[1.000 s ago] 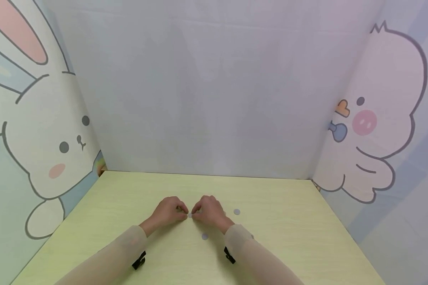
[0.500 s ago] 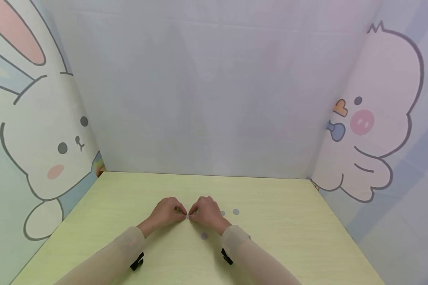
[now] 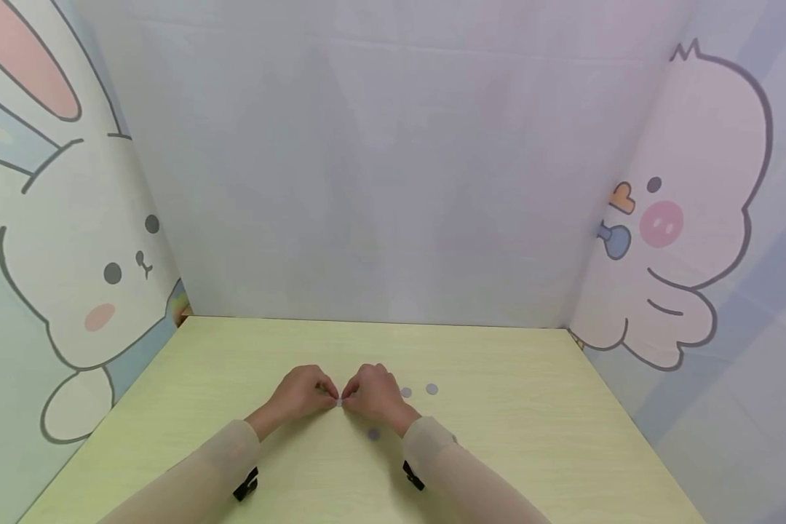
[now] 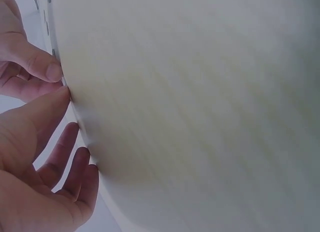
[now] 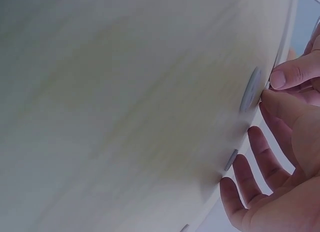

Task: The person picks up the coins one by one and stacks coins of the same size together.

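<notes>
A small silver-grey, coin-like disc (image 3: 339,402) is at the tabletop between the fingertips of both hands, mostly covered by them. My left hand (image 3: 303,391) pinches at its left side and my right hand (image 3: 372,393) at its right. Thumb tips nearly meet in the left wrist view, where the left hand's (image 4: 55,162) other fingers are spread and bent down to the table surface. The right wrist view has the right hand (image 5: 285,162) in a similar pose, its lower fingertips at the table close to a flat grey disc (image 5: 231,159).
More grey discs lie on the pale wood-grain table (image 3: 511,407): one just right of the right hand (image 3: 406,392), another farther right (image 3: 431,389), and a disc nearer the person (image 3: 373,434). One is partly hidden by the right sleeve (image 3: 432,437). A pale curtain (image 3: 367,182) stands behind.
Both hands have moved slightly left and towards the person together with the pinched disc. A disc behind the right hand has come into sight. The head view has shifted a little.
</notes>
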`<state>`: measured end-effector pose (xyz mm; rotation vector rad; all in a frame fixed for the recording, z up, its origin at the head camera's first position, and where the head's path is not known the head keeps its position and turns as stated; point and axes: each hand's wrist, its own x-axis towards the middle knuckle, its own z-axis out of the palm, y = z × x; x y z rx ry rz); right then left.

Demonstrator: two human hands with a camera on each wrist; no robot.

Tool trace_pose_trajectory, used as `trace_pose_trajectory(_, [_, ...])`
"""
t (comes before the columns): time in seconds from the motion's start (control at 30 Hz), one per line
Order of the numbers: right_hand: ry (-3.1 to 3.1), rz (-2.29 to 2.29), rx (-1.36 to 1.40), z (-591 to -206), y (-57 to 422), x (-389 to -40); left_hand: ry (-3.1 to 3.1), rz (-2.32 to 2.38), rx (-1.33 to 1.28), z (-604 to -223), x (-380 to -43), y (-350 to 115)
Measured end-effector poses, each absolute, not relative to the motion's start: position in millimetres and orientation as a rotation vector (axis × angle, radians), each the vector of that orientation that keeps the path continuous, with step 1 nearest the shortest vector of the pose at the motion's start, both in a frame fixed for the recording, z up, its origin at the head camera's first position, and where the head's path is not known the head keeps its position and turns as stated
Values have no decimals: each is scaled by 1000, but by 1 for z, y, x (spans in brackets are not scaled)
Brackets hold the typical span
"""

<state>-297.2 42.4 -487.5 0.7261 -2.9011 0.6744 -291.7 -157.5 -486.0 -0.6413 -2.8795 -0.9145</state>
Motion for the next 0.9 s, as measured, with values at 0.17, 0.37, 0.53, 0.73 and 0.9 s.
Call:
trace_pose_trajectory(0.17, [-2917, 676, 720, -487, 40, -294, -2888, -913, -660, -487, -289, -162])
trace_pose_trajectory(0.37, [-2923, 669, 718, -486, 36, -288, -2887, -917, -692, -486, -283, -166])
trace_pose_trajectory(0.53, [-2918, 586, 763, -483, 34, -283, -2896, -918, -700, -485, -279, -169])
trace_pose_trajectory(0.73, [-2911, 554, 764, -483, 29, -280, -2886, -917, -726, -485, -277, -172])
trace_pose_trajectory(0.9, [-2899, 546, 782, -483, 24, -277, -2888, -889, -742, -486, -276, -176])
